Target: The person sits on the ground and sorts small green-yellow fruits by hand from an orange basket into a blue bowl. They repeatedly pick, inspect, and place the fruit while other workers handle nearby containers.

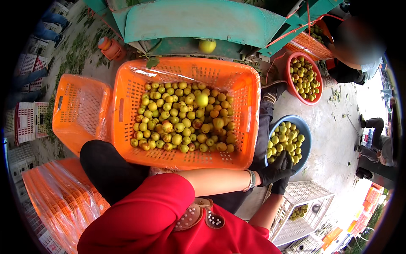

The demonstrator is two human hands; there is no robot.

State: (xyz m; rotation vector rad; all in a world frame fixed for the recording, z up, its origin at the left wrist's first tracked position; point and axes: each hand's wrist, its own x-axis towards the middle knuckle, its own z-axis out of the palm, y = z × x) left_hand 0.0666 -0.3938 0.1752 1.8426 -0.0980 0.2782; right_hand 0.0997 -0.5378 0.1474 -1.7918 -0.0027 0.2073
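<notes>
Both my hands wear black gloves and meet at the near rim of a blue basin (308, 139) of green-yellow fruit (287, 137). My left hand (275, 170) reaches across from the left, its fingers over the basin's near edge. Against it, lower down, is my right hand (280, 185), partly hidden. Whether either holds a fruit cannot be told. Before me stands an orange plastic crate (187, 163), lined with clear film and holding many small round fruits (179, 127). One fruit (201, 99) looks blurred above the others. Another yellow-green fruit (207, 46) is at the green metal chute (196, 22).
A red basin of fruit (301, 79) stands at upper right near another person (358, 54). An empty film-lined orange crate (81, 108) and stacked orange crates (60, 200) are on the left. A white crate (298, 219) with some fruit lies at lower right.
</notes>
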